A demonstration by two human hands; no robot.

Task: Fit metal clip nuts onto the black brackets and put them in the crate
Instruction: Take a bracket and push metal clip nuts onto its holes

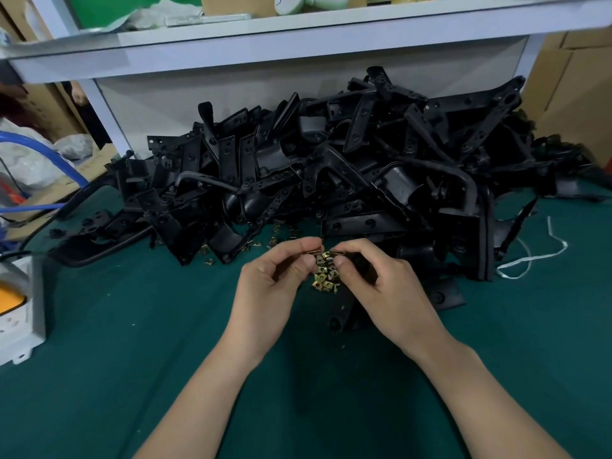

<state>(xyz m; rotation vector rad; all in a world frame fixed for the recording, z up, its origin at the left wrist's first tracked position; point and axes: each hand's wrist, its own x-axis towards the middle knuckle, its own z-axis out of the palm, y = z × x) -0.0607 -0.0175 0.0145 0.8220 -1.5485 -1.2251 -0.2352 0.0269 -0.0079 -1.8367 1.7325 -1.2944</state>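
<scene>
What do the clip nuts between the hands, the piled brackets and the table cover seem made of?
The clip nuts: thin stamped metal, yellowish plated finish that glints. The brackets: black, dull satin coat; painted metal or plastic, unclear. The table cover: dark green, matte, probably felt or rubber mat.

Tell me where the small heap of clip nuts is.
Head view, centre: the heap of clip nuts lies on the green mat between the left hand and right hand, just in front of the pile of black brackets.
</scene>
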